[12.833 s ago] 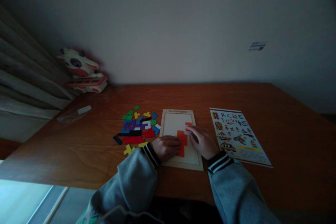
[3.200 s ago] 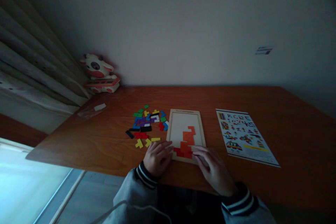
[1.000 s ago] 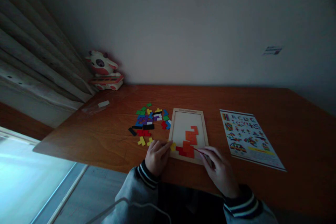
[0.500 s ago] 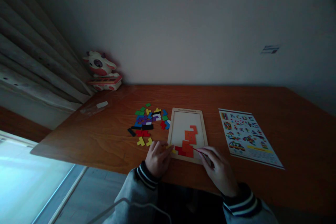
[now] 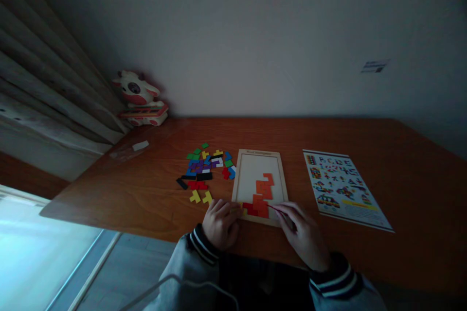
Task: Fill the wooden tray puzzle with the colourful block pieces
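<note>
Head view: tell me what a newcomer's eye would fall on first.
Probably the orange pieces, vivid on the pale board just ahead of the left hand and right hand. Next, perhaps, the many-coloured loose pieces on the table, left of the board. Then the cow toy at the table's far left, near the curtain.

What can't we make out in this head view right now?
From the head view:
Yellow piece: full outline, covered by the left hand.
Red piece: shape, seen edge-on in the right hand.
Printed sheet: fine text, too small.
Curtain: remainder, cut off by the left edge.
</note>
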Action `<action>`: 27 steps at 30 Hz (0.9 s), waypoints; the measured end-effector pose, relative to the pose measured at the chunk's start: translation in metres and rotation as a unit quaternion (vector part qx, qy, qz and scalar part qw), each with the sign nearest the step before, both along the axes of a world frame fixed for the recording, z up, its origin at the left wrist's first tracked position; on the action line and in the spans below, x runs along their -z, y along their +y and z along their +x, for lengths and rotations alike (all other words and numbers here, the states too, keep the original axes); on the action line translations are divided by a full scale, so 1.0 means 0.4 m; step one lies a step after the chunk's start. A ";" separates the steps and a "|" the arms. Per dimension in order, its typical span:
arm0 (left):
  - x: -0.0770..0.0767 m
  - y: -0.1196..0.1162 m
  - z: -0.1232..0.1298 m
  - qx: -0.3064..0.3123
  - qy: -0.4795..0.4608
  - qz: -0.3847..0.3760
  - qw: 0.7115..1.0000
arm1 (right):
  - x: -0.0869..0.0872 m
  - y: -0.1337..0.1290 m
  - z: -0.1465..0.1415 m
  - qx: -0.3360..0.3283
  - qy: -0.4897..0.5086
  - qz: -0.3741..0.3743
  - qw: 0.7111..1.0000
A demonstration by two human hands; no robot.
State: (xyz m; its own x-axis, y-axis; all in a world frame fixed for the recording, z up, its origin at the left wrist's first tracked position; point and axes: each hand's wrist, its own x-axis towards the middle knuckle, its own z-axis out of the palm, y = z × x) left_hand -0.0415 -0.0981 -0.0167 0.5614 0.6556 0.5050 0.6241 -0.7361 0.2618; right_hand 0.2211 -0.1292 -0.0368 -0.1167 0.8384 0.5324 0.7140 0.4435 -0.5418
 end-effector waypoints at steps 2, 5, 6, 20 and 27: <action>0.001 0.000 0.000 0.005 0.008 -0.001 1.000 | 0.002 0.001 0.002 0.021 -0.003 0.000 1.000; 0.003 0.002 0.001 0.007 0.017 -0.011 1.000 | 0.010 0.004 0.010 0.075 -0.008 0.011 0.997; 0.004 0.002 0.001 0.010 0.017 -0.015 1.000 | 0.013 0.005 0.014 0.096 -0.010 0.017 0.995; 0.004 0.006 0.005 0.041 0.026 -0.015 0.999 | 0.042 0.000 0.043 0.237 -0.122 0.063 0.962; 0.008 0.007 0.004 0.048 0.022 -0.004 0.999 | 0.000 -0.006 0.005 0.009 -0.090 0.044 0.995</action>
